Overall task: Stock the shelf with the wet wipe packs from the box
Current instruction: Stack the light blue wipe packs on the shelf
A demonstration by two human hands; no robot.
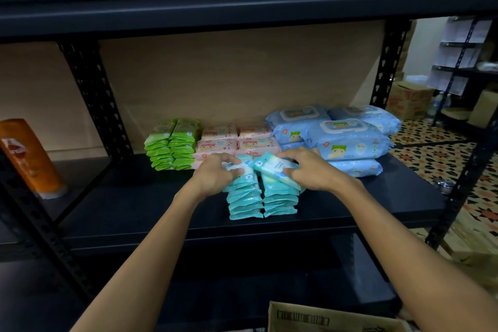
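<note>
Both hands work at two teal wet wipe stacks [262, 197] on the shelf [134, 197]. The right hand [307, 170] grips a tilted teal pack [275, 170], long axis running ten to four o'clock, atop the right stack. The left hand [215, 174] pinches the left stack's top pack [237, 167]. The box [331, 318] sits at six o'clock.

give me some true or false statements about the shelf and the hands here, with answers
1. Both hands are on the teal wipe packs. True: the left hand and right hand each hold packs at the top of the two rows.
2. The green packs sit to the right of the blue packs. False: the green ones are at the left, and the pink packs lie between.
3. An orange bottle stands on the neighbouring shelf at the left. True.
4. The cardboard box sits on the shelf beside the teal packs. False: it is below, at the bottom edge of the view.
</note>
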